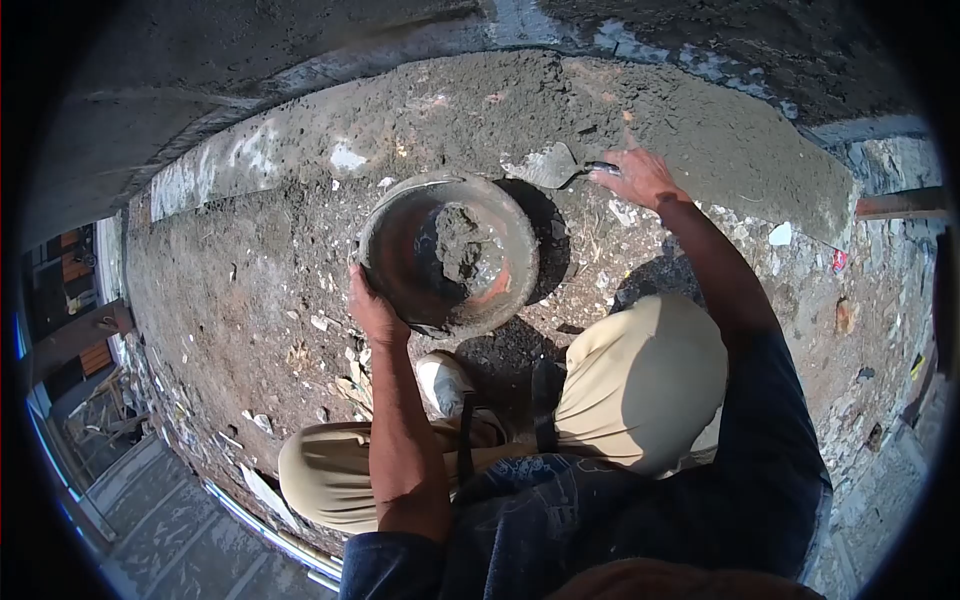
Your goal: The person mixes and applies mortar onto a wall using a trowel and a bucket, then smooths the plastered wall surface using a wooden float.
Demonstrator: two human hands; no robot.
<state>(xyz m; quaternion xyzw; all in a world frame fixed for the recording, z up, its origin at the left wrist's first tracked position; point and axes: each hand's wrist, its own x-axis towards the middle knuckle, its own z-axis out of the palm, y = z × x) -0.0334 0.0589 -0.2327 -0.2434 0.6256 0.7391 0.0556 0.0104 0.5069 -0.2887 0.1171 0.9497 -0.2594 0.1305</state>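
Observation:
My left hand grips the left rim of a round, mortar-stained bucket, which is tilted so that I see inside. Wet grey mortar lies in a lump at its bottom, with watery patches around it. To the right, my right hand is closed around the dark handle of a trowel. The trowel's blade points left, caked with grey mortar, close to the wet mortar strip along the wall's foot. Part of the trowel's handle is hidden in my fingers.
A rough concrete wall runs across the top. Debris-strewn ground surrounds my feet, with broken chips and stones. My bent knees are close below the bucket. At the right edge a rusty beam juts in.

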